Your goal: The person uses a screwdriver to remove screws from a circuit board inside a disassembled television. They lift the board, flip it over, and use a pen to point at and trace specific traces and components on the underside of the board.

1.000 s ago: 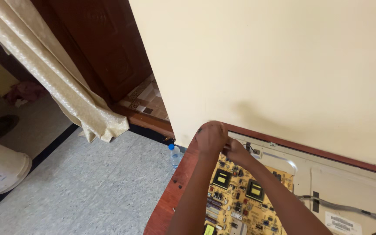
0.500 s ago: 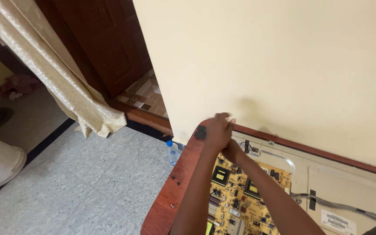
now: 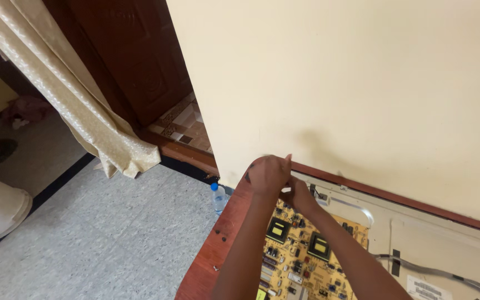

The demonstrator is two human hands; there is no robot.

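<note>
While we are leaning over the opened back of a flat-panel set lying on the reddish-brown table [image 3: 206, 261], we are bringing both hands together at its far upper corner, close against the cream wall [image 3: 351, 83]. Our left hand [image 3: 268, 173] is curled into a loose fist with its back toward us; our right hand [image 3: 300, 194] is tucked just behind and below it, touching it. Whether either hand is pinching a screw, a connector or nothing at all, we cannot tell, since the fingertips are facing away.

The yellow power board [image 3: 301, 255] is sitting just below the hands, on the grey metal back panel [image 3: 434, 244], with two black transformers near its top edge. As we judge it, working this corner well is calling for small, steady finger movements, keeping our wrists lifted off the board's components and avoiding any tug on the grey cable [image 3: 440, 271] running to the right.

Much is being cut off: the lower board and the panel's right side are running out of view. A small plastic bottle with a blue cap [image 3: 219, 198] is standing on the tiled floor beside the table, partly hidden by its edge.
</note>
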